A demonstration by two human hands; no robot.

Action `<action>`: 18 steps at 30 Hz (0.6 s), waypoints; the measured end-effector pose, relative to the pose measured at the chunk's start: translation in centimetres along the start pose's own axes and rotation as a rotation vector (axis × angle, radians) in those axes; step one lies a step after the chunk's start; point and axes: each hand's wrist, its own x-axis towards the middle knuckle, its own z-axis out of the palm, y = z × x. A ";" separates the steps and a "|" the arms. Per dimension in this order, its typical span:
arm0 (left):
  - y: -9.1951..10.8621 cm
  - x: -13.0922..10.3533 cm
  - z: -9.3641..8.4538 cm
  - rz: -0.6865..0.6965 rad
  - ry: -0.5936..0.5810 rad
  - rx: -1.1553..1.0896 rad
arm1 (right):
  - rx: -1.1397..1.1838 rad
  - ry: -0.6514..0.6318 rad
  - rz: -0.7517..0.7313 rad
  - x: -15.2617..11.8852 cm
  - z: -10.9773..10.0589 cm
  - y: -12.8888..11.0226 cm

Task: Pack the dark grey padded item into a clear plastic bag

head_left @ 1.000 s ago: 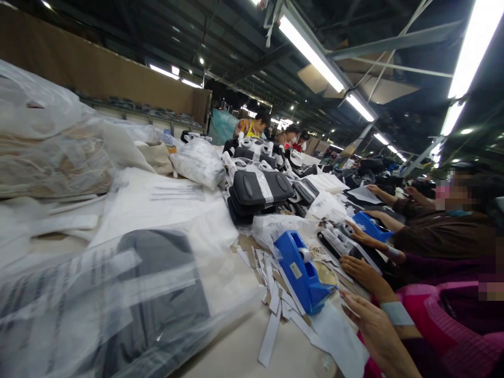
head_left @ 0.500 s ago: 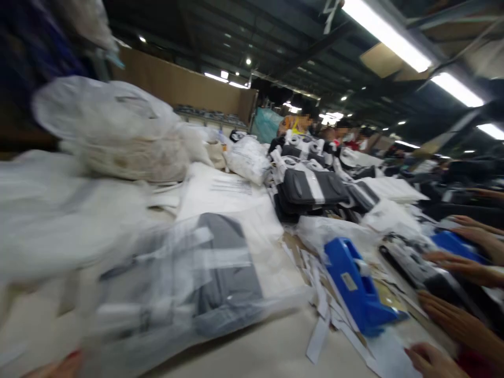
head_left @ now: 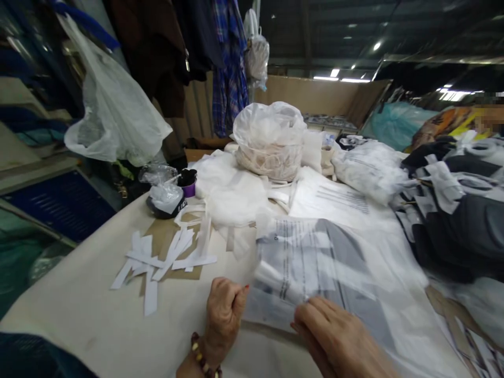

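A clear plastic bag [head_left: 291, 252] with printed lines of text lies on the table, a grey fabric item inside it. At its near left corner my left hand [head_left: 225, 310] is closed in a fist, thumb against the fingers, seemingly pinching the bag's edge. A beaded bracelet circles that wrist. My right hand [head_left: 334, 336] is closed on the near edge of the same bag, fingers bent over the plastic. What lies under the right fingers is hidden.
White paper strips [head_left: 149, 262] lie on brown card to the left. Behind are a small dark dish [head_left: 167, 206], a bulging white bag [head_left: 271, 139] and white sheets [head_left: 326, 194]. Dark grey bags [head_left: 468, 226] are piled at right. A plastic bag [head_left: 114, 115] hangs at upper left.
My view has swung left, so the blue tape dispenser and the other person's hands are out of sight. Both my hands now show at the bag's near edge.
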 end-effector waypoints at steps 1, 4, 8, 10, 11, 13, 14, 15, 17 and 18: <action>0.0 0.0 0.0 0.007 0.000 0.000 | -0.054 -0.006 -0.035 1.7 0.5 -0.3; -0.1 0.0 0.0 0.018 -0.003 0.004 | -0.228 0.005 -0.063 4.7 2.4 -0.6; 0.0 0.0 0.3 0.018 -0.019 0.009 | -0.388 0.004 0.010 5.3 3.9 -0.7; -0.1 0.0 0.3 0.010 -0.033 0.007 | -0.445 0.035 0.076 5.2 3.8 -1.0; -0.1 0.0 0.3 0.003 -0.038 0.005 | -0.472 0.056 0.102 5.3 3.7 -1.2; -0.2 -0.1 0.2 -0.010 -0.043 0.000 | -0.522 0.083 0.135 5.4 3.4 -1.4; -0.3 -0.1 0.2 -0.015 -0.043 -0.003 | -0.541 0.090 0.149 5.5 3.2 -1.5; -0.4 -0.2 0.2 -0.020 -0.039 -0.006 | -0.553 0.092 0.174 5.6 3.0 -1.4; -0.5 -0.3 0.3 -0.028 -0.027 -0.013 | -0.539 0.055 0.273 5.8 2.5 -0.8; -0.5 -0.3 0.3 -0.034 -0.020 -0.017 | -0.499 0.015 0.339 5.9 2.3 -0.3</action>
